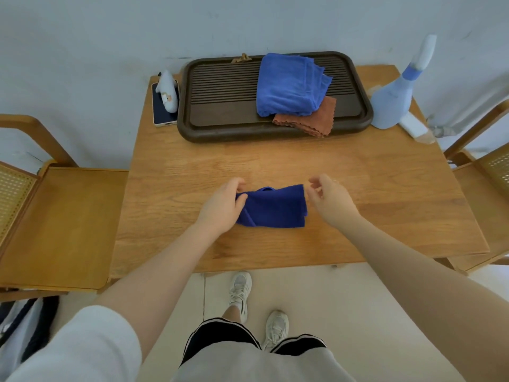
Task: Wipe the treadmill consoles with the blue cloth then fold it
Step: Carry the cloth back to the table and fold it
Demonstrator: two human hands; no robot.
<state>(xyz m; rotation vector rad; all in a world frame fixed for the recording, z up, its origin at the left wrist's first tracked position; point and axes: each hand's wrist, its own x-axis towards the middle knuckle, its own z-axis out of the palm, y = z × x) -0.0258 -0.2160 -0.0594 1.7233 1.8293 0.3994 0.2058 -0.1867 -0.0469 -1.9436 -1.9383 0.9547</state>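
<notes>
Fingers of the left hand hide the folded dark blue cloth corner they pinch; right hand hovers beside, loosely curled, holding nothing.

dark blue cloth, lighter blue towels, rust-brown cloth, dark-brown slatted tray.

A soft, matt blue cloth lies on a smooth, light wood bench. Behind, a dark ridged wooden tray holds fuzzy cloths.

Bare counter lies open between the cloth and the tray; the tray, phone and spray bottle crowd the far edge; chairs flank both sides.
</notes>
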